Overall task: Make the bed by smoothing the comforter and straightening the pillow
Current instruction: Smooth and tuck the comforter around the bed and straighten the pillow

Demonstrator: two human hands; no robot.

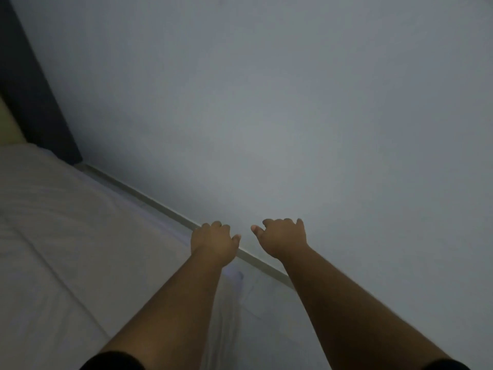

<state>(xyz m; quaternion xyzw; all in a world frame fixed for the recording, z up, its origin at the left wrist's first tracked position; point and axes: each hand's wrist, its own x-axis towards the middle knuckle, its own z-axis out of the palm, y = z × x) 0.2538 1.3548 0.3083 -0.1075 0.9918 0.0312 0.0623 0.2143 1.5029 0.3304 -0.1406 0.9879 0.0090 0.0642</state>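
Clearly the comforter [66, 236] is lying soft and light, so I'd be gripping its far edge. Both the left hand [213, 243] and the right hand [282, 237] are curling loosely by the wall [293, 102], holding nothing.

Both arms reach forward over the far edge of the bed. The left hand [213, 243] and right hand [282, 237] are curled with fingers bent, near the pale strip [149, 197] where the white comforter [66, 249] meets the grey wall [293, 102]. A dark headboard [34, 97] stands at upper left. Whether either hand grips fabric is unclear.
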